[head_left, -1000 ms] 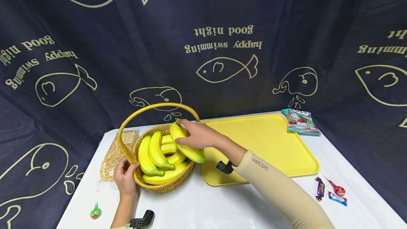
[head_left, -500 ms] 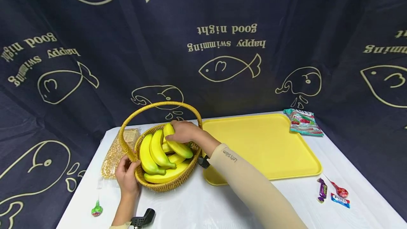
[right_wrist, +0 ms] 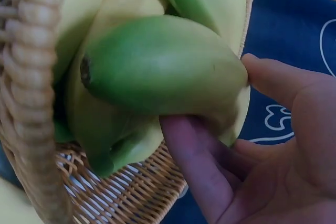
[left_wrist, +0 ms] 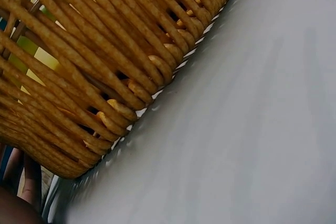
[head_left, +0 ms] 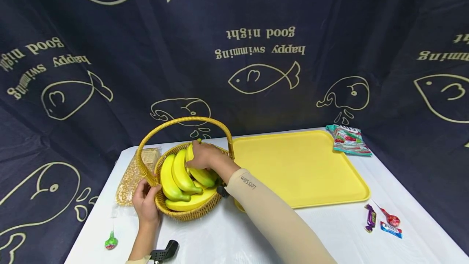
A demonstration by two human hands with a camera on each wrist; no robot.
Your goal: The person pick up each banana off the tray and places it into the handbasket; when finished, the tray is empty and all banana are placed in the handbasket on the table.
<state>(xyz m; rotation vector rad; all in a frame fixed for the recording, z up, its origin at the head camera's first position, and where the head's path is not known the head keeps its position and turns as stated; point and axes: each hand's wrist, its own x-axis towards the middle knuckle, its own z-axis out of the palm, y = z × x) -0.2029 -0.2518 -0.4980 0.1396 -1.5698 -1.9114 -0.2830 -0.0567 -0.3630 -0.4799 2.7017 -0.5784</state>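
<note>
The person's right hand (head_left: 202, 157) is reaching under the arched handle into the wicker basket (head_left: 190, 214), its fingers and thumb curling round a yellow banana (head_left: 199, 173) with a green tip; the wrist view is showing the thumb pressing under the fruit and a finger along its side. That banana is lying inside the basket, on top of the others and against the far rim. The left hand (head_left: 145, 204) is gripping the near-left rim of the basket, fingers wrapping the weave, steadying it on the white table (head_left: 227, 239).

As I am judging it, the pile is looking crowded, so the gripped banana could be sliding off its neighbours and rolling over the rim toward the tray if the fingers are letting go carelessly. The forearm is also passing close under the handle, and a knock there could be tipping the basket were the left hand slackening.

The basket is holding several bananas, packed side by side. The yellow tray (head_left: 304, 174) just beside it is holding nothing that I am seeing. A bag of kernels (head_left: 131, 176) is lying behind the basket, and sweets (head_left: 381, 219) are sitting near the tray's right corner
</note>
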